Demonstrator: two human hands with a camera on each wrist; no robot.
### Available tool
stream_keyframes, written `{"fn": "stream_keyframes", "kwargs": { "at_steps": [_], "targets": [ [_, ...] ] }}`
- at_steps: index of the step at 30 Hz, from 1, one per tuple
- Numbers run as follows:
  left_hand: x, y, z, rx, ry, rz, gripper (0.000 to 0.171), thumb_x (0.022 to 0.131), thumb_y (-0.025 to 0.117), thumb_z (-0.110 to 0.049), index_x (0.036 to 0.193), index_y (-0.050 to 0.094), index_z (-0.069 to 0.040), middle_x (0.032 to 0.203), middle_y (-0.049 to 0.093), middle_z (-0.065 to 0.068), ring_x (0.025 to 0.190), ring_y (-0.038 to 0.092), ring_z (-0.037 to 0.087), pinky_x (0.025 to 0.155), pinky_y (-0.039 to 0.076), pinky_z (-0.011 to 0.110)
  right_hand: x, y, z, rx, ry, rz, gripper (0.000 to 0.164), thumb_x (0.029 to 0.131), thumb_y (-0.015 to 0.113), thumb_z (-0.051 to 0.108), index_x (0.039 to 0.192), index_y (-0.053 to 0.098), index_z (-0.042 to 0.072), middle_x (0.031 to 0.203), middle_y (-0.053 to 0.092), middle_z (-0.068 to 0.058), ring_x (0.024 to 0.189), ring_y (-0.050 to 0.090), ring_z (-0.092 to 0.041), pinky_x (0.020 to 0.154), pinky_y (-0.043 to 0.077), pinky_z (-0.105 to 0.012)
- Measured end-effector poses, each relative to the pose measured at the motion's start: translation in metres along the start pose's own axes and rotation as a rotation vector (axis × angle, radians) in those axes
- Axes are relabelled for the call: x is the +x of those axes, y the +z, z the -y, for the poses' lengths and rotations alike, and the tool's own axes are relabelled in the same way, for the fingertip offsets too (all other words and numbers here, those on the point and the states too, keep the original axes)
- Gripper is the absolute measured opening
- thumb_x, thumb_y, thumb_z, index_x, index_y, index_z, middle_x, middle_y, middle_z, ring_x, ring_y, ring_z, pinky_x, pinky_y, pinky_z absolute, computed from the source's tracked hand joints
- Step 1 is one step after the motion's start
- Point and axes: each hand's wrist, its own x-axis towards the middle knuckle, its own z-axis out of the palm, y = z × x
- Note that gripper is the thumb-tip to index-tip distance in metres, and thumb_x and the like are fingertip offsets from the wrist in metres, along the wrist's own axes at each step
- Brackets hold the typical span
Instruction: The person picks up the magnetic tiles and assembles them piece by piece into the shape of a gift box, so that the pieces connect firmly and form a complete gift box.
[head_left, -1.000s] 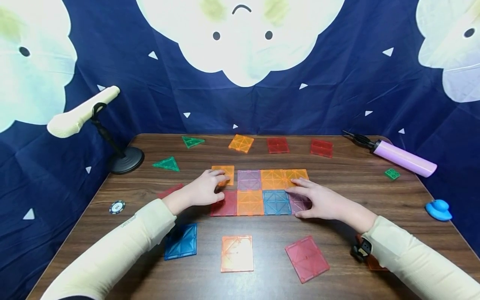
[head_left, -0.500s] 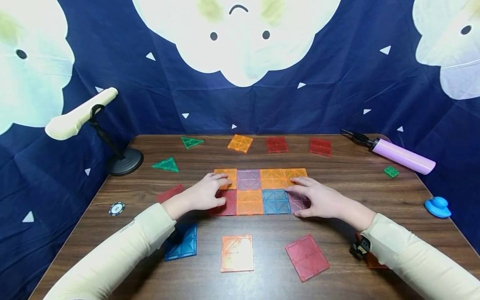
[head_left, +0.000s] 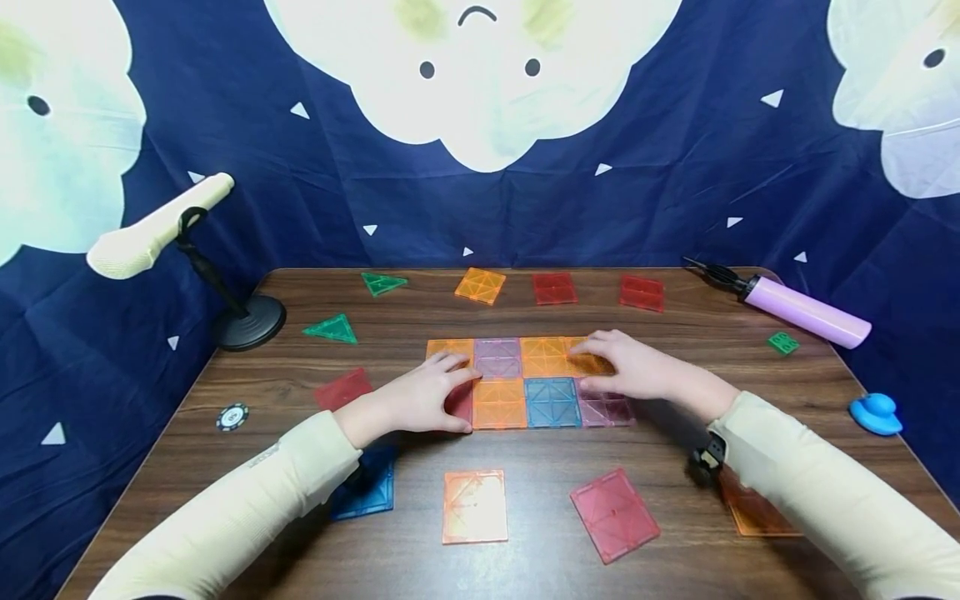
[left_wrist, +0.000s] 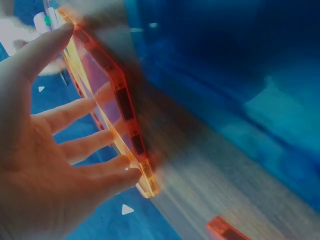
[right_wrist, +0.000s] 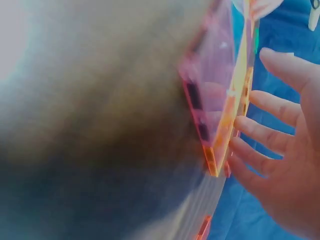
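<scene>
Translucent square magnetic tiles lie flat, edge to edge, in two rows mid-table. The back row has an orange tile [head_left: 442,344], a purple tile [head_left: 497,358] and two more orange ones; in front are a red tile [head_left: 461,403], an orange tile [head_left: 499,404], a blue tile [head_left: 552,402] and a purple tile [head_left: 607,408]. My left hand [head_left: 420,395] rests spread over the left end, thumb by the red tile's near edge, hiding part of it. At the right end, my right hand [head_left: 637,367] has its relaxed fingers on the rear orange tile and the front purple one.
Loose tiles surround the rows: a blue square [head_left: 372,487], a pale orange square [head_left: 475,507] and a red square [head_left: 615,515] in front, green triangles [head_left: 332,328] back left. A pink pump [head_left: 810,312] and blue toy hat [head_left: 876,414] are right; a black stand [head_left: 249,321] is left.
The back-left orange tile has slid right against the purple tile, closing the gap. My left hand has shifted right and nearer over the red tile; my right hand has moved slightly back.
</scene>
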Motion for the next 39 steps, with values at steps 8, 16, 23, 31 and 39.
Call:
{"fn": "stream_keyframes", "kwargs": {
  "at_steps": [8, 16, 23, 31, 39],
  "targets": [
    [0.003, 0.0, -0.001, 0.044, 0.011, -0.029, 0.076, 0.084, 0.081, -0.044, 0.146, 0.055, -0.008, 0.153, 0.043, 0.024, 0.141, 0.034, 0.051, 0.112, 0.033, 0.061, 0.053, -0.013, -0.027, -0.003, 0.148, -0.036, 0.045, 0.098, 0.069, 0.015, 0.138, 0.058, -0.003, 0.144, 0.052, -0.025, 0.136, 0.045, -0.042, 0.113, 0.033, -0.056],
    [0.004, 0.001, -0.002, 0.048, 0.009, -0.031, 0.076, 0.083, 0.081, -0.044, 0.145, 0.056, -0.008, 0.152, 0.045, 0.022, 0.14, 0.037, 0.048, 0.112, 0.035, 0.059, 0.09, -0.01, -0.045, -0.036, 0.271, 0.035, 0.058, 0.099, 0.065, 0.019, 0.15, 0.047, -0.001, 0.16, 0.032, -0.026, 0.145, 0.033, -0.044, 0.117, 0.026, -0.055],
    [0.0, -0.003, -0.008, 0.062, -0.018, -0.006, 0.076, 0.084, 0.08, -0.043, 0.146, 0.054, -0.007, 0.155, 0.041, 0.024, 0.14, 0.036, 0.05, 0.113, 0.034, 0.059, 0.102, -0.003, -0.038, -0.101, 0.21, 0.016, 0.051, 0.094, 0.064, 0.015, 0.141, 0.056, -0.004, 0.15, 0.045, -0.029, 0.139, 0.042, -0.043, 0.116, 0.031, -0.051],
    [0.001, -0.004, -0.008, 0.063, -0.018, -0.004, 0.077, 0.084, 0.08, -0.042, 0.146, 0.054, -0.006, 0.155, 0.041, 0.025, 0.141, 0.036, 0.049, 0.114, 0.031, 0.059, 0.093, 0.003, -0.018, -0.097, 0.131, 0.03, 0.047, 0.093, 0.056, 0.006, 0.14, 0.059, 0.0, 0.145, 0.049, -0.026, 0.132, 0.044, -0.046, 0.113, 0.033, -0.054],
    [0.003, -0.002, -0.008, 0.062, -0.02, 0.002, 0.077, 0.084, 0.081, -0.042, 0.146, 0.054, -0.006, 0.155, 0.041, 0.024, 0.141, 0.036, 0.048, 0.114, 0.032, 0.059, 0.078, 0.008, -0.006, -0.095, 0.057, 0.06, 0.044, 0.095, 0.057, 0.002, 0.138, 0.062, 0.001, 0.14, 0.053, -0.023, 0.126, 0.048, -0.043, 0.111, 0.036, -0.054]
  ]
}}
